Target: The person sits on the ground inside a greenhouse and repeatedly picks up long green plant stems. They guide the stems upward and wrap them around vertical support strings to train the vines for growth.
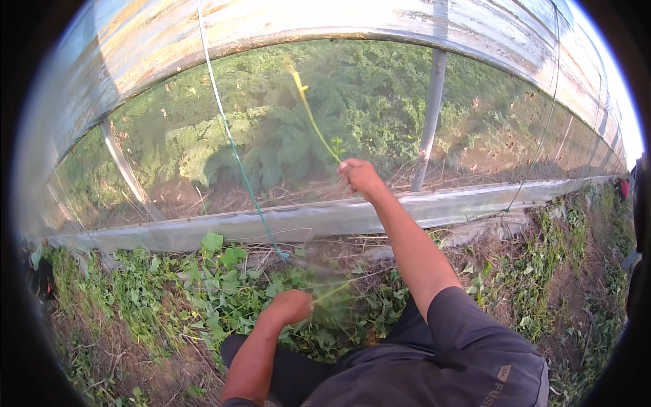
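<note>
My right hand (358, 175), arm stretched out in front of the greenhouse side, is closed on the lower end of a plant stem (315, 119). The stem is long, thin and yellowish green, slanting up to the left, with a small leafy shoot near my fingers. Lower down and nearer my body, my left hand (292, 307) is closed around a thin green stem (333, 292) that reaches to the right. Motion blurs the greenery by this hand, so its far end is hard to make out. Leafy weeds (224, 290) grow low around my left hand.
A plastic skirt (325, 219) runs along the greenhouse base, with netting above it and leafy crops (285, 137) behind. A metal post (431, 117), a rolled-film pipe (325, 36) and a green-white cord (234, 147) are before me. Dark, partly visible shapes stand at both side rims.
</note>
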Demonstrator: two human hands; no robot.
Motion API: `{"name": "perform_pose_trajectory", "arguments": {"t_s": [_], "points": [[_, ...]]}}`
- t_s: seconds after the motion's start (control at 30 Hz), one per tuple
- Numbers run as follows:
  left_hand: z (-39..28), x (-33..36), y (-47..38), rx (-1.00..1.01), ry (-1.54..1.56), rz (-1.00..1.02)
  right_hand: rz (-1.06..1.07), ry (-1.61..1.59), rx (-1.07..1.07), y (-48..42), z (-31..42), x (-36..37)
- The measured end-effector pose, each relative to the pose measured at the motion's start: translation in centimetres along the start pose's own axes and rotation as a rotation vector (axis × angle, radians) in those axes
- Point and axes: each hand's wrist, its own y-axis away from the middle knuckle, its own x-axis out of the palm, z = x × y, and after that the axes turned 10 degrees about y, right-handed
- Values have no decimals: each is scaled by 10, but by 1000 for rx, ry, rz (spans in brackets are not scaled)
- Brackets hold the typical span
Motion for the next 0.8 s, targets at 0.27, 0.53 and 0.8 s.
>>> {"name": "perform_pose_trajectory", "arguments": {"t_s": [0.27,0.53,0.8], "points": [[6,3,-12,-27,-11,-15,-179,-730,-34,-1,21,-44],[3,10,-28,1,-55,48,-429,-1283,-4,26,0,-82],[13,16,-36,34,-32,9,-33,-137,141,28,8,-53]]}}
